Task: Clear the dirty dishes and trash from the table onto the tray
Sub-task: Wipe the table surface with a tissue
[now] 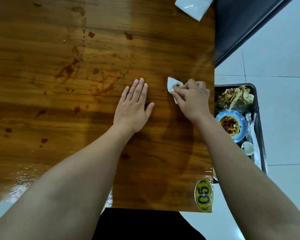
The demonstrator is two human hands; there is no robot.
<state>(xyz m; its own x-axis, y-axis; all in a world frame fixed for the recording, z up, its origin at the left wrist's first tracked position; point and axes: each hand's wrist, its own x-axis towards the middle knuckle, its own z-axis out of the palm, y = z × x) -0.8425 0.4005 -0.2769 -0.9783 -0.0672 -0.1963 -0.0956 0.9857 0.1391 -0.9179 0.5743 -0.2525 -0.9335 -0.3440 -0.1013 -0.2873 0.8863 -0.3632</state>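
The crumpled napkin (173, 85) is lying on the table (59, 118) near its right edge, where I'm pinching it with my right hand (192, 98). My left hand (134, 104) is resting flat beside it, fingers straight.

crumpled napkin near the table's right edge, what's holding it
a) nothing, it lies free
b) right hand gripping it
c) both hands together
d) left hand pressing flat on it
b: the right hand has its fingers curled round the crumpled napkin, while the left hand lies flat on the table, apart from it.
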